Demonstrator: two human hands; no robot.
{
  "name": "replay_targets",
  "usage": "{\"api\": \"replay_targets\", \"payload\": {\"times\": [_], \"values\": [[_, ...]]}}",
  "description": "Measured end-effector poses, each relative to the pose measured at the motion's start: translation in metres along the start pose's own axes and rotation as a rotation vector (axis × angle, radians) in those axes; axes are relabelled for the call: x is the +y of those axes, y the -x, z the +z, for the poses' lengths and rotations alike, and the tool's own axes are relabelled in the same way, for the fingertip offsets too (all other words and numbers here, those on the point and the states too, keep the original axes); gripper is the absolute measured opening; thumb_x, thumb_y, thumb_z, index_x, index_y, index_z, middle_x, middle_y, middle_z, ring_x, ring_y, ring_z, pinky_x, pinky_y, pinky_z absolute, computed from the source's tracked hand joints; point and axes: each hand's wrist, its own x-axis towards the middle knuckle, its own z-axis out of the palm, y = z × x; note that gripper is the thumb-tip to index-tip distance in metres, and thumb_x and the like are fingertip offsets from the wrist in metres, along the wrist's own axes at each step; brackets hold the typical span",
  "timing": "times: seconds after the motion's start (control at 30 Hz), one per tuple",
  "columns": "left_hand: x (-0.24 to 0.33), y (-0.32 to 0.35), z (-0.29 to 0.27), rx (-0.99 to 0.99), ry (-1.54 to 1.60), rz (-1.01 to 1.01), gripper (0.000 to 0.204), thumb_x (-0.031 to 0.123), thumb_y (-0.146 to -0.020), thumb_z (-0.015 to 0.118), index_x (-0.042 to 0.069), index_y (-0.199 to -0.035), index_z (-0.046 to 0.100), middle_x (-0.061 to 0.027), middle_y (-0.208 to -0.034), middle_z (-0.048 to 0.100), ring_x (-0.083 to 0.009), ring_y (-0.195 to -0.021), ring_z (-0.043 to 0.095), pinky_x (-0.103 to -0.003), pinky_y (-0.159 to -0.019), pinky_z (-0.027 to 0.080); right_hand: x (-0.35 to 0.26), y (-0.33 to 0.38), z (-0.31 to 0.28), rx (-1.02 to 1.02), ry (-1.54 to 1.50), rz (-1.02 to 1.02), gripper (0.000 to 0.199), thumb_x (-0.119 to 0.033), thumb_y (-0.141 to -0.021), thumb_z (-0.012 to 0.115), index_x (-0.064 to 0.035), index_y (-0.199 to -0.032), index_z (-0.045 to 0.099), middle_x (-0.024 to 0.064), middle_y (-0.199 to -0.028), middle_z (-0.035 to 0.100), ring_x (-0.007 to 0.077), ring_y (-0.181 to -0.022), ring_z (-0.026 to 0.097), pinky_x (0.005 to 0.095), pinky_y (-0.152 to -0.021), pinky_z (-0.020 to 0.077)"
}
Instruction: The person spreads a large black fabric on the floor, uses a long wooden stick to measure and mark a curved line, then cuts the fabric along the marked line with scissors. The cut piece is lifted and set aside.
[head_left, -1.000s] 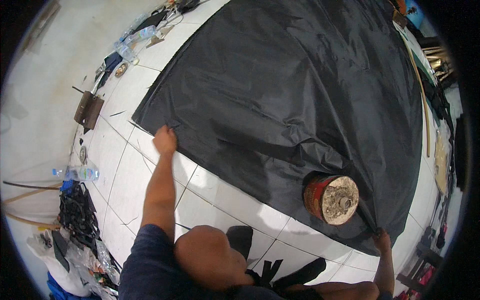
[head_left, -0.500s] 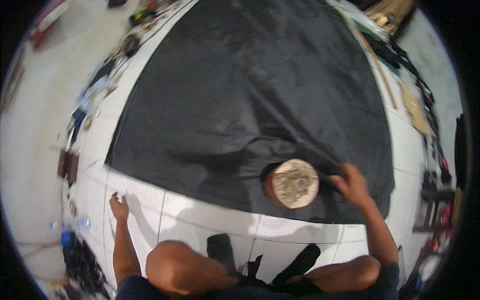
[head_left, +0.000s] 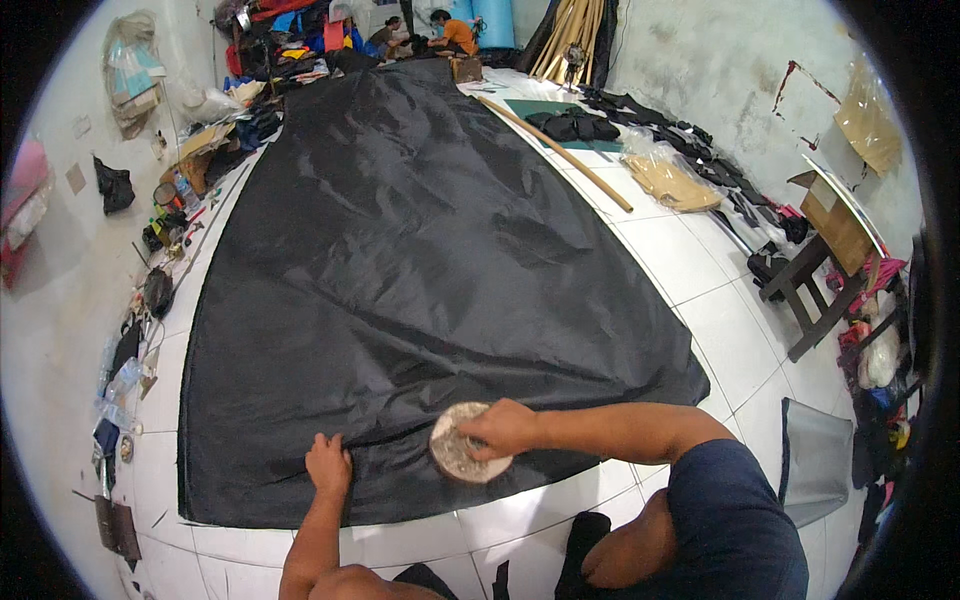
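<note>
A wide sheet of black cloth (head_left: 430,250) covers much of the tiled floor in front of me, with creases across its near part. On it, close to the near edge, rests a round, pale wooden block (head_left: 455,462) with a stained top. My right hand (head_left: 503,430) reaches in from the right and is closed on the block, its fingers over the top. My left hand (head_left: 328,465) is on the cloth to the left of the block. Its fingers are curled and appear to grip the cloth, where creases run toward the block; the fingertips are partly hidden.
A long wooden stick (head_left: 560,155) lies along the cloth's right edge, near brown sheets in clear plastic (head_left: 672,182). Further right stand a dark stool (head_left: 815,295) and a grey sheet (head_left: 816,460). Clutter lines the left wall. Two people (head_left: 455,35) sit at the far end.
My right hand has gone from the cloth right of the block onto the block. My left hand has moved from above the tiles onto the cloth. The view has tilted up.
</note>
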Motion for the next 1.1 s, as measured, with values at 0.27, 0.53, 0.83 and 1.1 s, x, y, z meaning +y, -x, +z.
{"api": "replay_targets", "payload": {"times": [0.27,0.53,0.83,1.1], "values": [[-0.037,0.035,0.015,0.023,0.128,-0.173,0.037,0.005,-0.074,0.068,0.010,-0.110,0.067,-0.0130,-0.109,0.057,-0.0357,-0.097,0.063,-0.044,-0.084,0.051,-0.066,0.068,0.024,-0.006,-0.119,-0.164,0.042,-0.036,-0.084,0.064,-0.0061,-0.112,0.056,0.0173,-0.072,0.065,0.0353,-0.063,0.065,0.0464,-0.053,0.0515],[-0.068,0.070,0.070,0.565,0.208,-0.454,0.031,0.008,-0.090,0.060,0.001,-0.118,0.050,-0.0168,-0.107,0.056,-0.0302,-0.087,0.063,-0.033,-0.078,0.054,-0.093,0.121,0.057,-0.317,-0.332,-0.083,0.048,-0.040,-0.086,0.062,-0.0032,-0.115,0.051,0.0233,-0.072,0.064,0.0433,-0.076,0.066,0.0516,-0.067,0.0518],[-0.084,0.048,0.068,0.285,1.632,-1.161,0.054,0.042,-0.088,0.071,-0.002,-0.107,0.047,-0.0106,-0.095,0.048,-0.0232,-0.079,0.058,-0.030,-0.065,0.055,-0.044,0.113,0.044,-0.465,-0.700,0.005,0.049,-0.044,-0.082,0.073,-0.0036,-0.106,0.059,0.0186,-0.088,0.068,0.0359,-0.085,0.066,0.0463,-0.075,0.0518],[-0.127,0.028,0.067,0.145,1.494,-1.063,0.031,0.029,-0.094,0.068,0.003,-0.088,0.054,-0.0022,-0.062,0.051,-0.0132,-0.052,0.051,-0.025,-0.048,0.049,0.221,0.268,0.020,0.295,-0.210,1.503,0.054,-0.046,-0.088,0.065,0.0024,-0.112,0.066,0.0237,-0.116,0.066,0.0389,-0.110,0.063,0.0477,-0.090,0.0512]]}}
